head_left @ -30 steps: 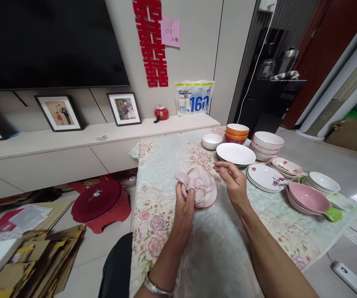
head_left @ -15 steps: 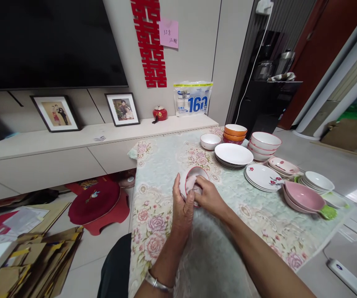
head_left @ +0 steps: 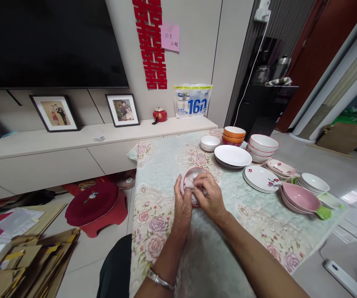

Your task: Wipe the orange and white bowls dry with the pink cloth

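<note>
A small white bowl with a red rim (head_left: 196, 170) is tilted toward me over the near part of the table. My left hand (head_left: 183, 209) grips it from the left side, thumb at the near rim. Inside the bowl, a pale wipe or cloth (head_left: 189, 182) is pinched in the bent fingers of my right hand (head_left: 211, 196). The fingers hide part of the bowl's inside. Beyond my hands stands another white bowl with a red rim (head_left: 209, 143).
On the floral tablecloth (head_left: 159, 223), to the right, stand orange bowls (head_left: 234, 133), white plates (head_left: 232, 156), stacked white bowls (head_left: 262, 145), flowered plates (head_left: 260, 180) and pink dishes (head_left: 300, 198). A plastic pack (head_left: 193, 101) rests on the cabinet. A red stool (head_left: 93, 207) is at left.
My right hand has drawn back slightly from deep in the bowl, its fingers now bunched around the pale wipe. The left hand keeps its hold on the bowl.
</note>
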`<state>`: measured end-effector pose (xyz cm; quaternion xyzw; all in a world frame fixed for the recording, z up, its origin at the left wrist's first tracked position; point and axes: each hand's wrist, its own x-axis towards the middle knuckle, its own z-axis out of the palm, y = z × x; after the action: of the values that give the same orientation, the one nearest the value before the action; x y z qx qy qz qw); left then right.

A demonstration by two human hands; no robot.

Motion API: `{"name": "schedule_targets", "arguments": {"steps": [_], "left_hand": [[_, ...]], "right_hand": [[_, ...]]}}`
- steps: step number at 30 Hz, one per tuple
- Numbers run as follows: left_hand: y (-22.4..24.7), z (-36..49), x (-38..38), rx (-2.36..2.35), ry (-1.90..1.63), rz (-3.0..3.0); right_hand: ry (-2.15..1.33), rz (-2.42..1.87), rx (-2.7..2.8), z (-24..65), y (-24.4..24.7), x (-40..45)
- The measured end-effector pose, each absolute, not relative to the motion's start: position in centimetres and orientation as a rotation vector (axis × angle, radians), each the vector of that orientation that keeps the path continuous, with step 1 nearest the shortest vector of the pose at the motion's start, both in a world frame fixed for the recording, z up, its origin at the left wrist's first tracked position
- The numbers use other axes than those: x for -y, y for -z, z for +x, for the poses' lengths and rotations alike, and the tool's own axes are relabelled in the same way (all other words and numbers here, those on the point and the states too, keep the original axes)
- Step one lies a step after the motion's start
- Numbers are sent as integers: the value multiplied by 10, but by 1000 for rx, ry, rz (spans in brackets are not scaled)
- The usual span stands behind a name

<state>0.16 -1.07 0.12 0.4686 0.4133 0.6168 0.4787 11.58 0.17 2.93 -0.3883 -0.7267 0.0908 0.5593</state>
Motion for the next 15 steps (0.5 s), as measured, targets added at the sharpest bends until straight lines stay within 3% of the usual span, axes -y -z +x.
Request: {"name": "schedule_targets", "arguments": {"steps": [4,10,15], "left_hand": [[5,0,9,-1043,-1509,1149],[6,-2,7,-1039,-1503,1107],[12,-2,7,-982,-1563,1097]], "right_hand": [[-383,-871,2007,121,-19,-8],[-83,-1078,2098,120,-7,-7],[-356,-1173,2121,115,-9,4]]}}
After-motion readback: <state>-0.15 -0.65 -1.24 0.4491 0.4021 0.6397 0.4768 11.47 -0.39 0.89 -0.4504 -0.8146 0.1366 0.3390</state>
